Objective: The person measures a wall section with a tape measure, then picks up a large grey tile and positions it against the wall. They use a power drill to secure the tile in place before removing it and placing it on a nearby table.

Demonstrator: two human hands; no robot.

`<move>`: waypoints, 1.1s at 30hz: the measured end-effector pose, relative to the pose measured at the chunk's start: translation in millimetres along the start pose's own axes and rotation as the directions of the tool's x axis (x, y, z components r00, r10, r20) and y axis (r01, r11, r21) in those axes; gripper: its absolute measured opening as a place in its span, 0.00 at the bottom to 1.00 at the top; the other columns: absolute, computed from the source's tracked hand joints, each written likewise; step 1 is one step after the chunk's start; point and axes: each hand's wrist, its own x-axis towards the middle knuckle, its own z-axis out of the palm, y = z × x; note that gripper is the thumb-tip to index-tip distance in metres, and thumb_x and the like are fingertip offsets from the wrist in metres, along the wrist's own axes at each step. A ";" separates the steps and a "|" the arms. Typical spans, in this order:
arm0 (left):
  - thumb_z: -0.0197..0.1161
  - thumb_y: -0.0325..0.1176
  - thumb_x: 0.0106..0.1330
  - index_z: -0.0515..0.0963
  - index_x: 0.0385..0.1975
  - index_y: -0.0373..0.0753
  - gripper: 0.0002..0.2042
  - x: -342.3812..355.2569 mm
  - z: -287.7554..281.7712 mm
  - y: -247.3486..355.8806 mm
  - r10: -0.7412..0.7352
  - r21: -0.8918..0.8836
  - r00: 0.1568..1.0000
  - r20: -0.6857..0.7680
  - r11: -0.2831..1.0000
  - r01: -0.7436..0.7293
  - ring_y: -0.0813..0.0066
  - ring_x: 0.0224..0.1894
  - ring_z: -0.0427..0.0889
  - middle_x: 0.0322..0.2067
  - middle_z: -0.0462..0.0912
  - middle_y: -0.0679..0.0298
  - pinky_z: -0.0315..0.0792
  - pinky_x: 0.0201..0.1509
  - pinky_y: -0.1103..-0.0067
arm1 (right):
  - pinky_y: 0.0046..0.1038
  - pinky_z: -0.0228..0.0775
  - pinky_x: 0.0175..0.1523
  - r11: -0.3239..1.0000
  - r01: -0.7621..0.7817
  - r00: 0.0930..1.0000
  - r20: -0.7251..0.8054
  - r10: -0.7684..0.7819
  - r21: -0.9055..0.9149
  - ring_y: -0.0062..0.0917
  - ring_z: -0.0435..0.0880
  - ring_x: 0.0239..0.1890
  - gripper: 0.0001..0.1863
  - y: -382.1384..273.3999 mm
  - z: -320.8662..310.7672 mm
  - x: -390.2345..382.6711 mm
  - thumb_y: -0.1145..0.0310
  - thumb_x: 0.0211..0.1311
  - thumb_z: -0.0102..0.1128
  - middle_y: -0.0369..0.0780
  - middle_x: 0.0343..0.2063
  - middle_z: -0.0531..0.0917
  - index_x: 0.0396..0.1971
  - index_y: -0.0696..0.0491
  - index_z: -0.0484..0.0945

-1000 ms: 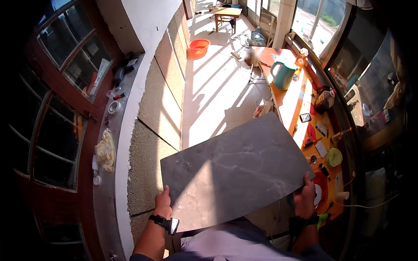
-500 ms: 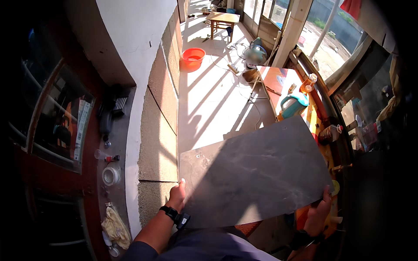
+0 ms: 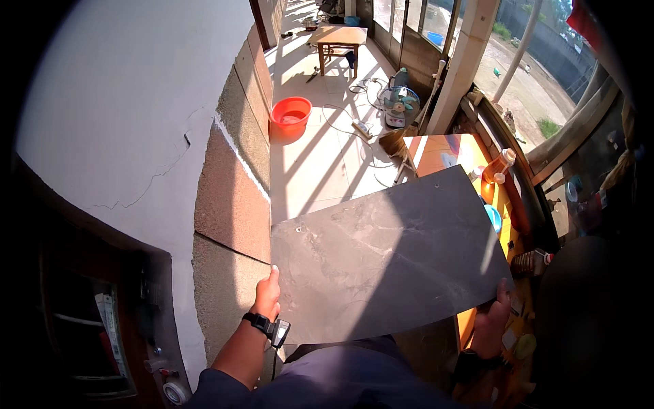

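A large flat dark grey board (image 3: 340, 273) lies across in front of my body, with pale smears and a small hole near each of its far corners. Its left edge is gripped by my left hand (image 3: 268, 294), thumb on top and fingers hidden underneath. My right hand (image 3: 495, 317) holds the right near corner, its thumb on the upper face. Sunlight covers the left part of the board; a shadow falls over the right. The board's far right side hides part of an orange-topped table (image 3: 426, 146) and most of a blue-handled container (image 3: 492, 217).
A red basin (image 3: 291, 117) stands by the left wall (image 3: 146, 88). Farther off is a small wooden table (image 3: 338, 35). A fan (image 3: 400, 105), a power strip (image 3: 362, 128) with cords and a broom (image 3: 394, 142) are near the windows. An amber bottle (image 3: 501, 163) stands on the orange table.
I have moved forward along the corridor, carrying the board in both hands. The basin, fan and small table look nearer, and more of the board is in sunlight.
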 end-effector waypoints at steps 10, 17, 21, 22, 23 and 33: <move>0.52 0.50 0.70 0.74 0.44 0.26 0.26 127.7 74.4 176.3 0.120 -0.101 0.985 -0.123 0.986 -0.133 0.69 0.47 0.74 0.43 0.77 0.56 0.66 0.54 0.72 | 0.37 0.69 0.58 0.979 -0.203 0.974 0.097 0.204 -0.024 0.33 0.76 0.54 0.22 78.7 194.0 199.3 0.59 0.71 0.46 0.39 0.54 0.75 0.60 0.53 0.63; 0.53 0.53 0.68 0.75 0.36 0.30 0.25 286.5 147.6 309.2 0.035 0.001 0.984 -0.175 0.999 -0.036 0.78 0.31 0.64 0.28 0.71 0.66 0.63 0.35 0.75 | 0.37 0.71 0.56 0.968 -0.239 0.964 0.105 0.246 -0.071 0.31 0.77 0.53 0.23 132.1 332.7 324.7 0.56 0.71 0.47 0.39 0.53 0.76 0.61 0.52 0.63; 0.54 0.53 0.67 0.76 0.43 0.30 0.26 368.6 183.9 389.8 0.043 0.049 0.989 -0.138 0.998 -0.037 0.76 0.31 0.65 0.29 0.72 0.64 0.63 0.35 0.74 | 0.37 0.75 0.51 0.966 -0.256 0.965 -0.044 0.257 0.014 0.33 0.79 0.49 0.20 157.3 398.5 398.2 0.57 0.70 0.49 0.40 0.49 0.78 0.55 0.52 0.67; 0.53 0.53 0.67 0.76 0.41 0.30 0.26 386.5 195.5 407.0 0.084 0.056 0.983 -0.162 0.996 -0.076 0.77 0.30 0.65 0.28 0.72 0.65 0.63 0.35 0.75 | 0.37 0.75 0.51 0.967 -0.254 0.965 -0.071 0.253 -0.004 0.33 0.79 0.49 0.19 163.2 411.0 417.4 0.58 0.70 0.50 0.40 0.49 0.78 0.54 0.53 0.67; 0.53 0.53 0.68 0.76 0.40 0.30 0.26 403.5 208.0 423.6 0.124 0.064 0.974 -0.187 0.991 -0.114 0.77 0.29 0.65 0.27 0.71 0.65 0.63 0.35 0.75 | 0.37 0.75 0.51 0.967 -0.253 0.963 -0.097 0.250 -0.023 0.33 0.80 0.48 0.19 169.0 425.5 437.2 0.58 0.69 0.50 0.40 0.48 0.79 0.53 0.53 0.68; 0.53 0.52 0.68 0.77 0.34 0.30 0.24 569.7 333.4 616.1 0.158 0.062 0.955 -0.251 0.987 -0.148 0.77 0.32 0.68 0.27 0.73 0.66 0.65 0.39 0.75 | 0.29 0.71 0.37 0.918 -0.386 0.917 -0.140 0.372 -0.087 0.25 0.80 0.36 0.12 238.3 631.5 666.5 0.56 0.67 0.54 0.33 0.34 0.81 0.39 0.49 0.75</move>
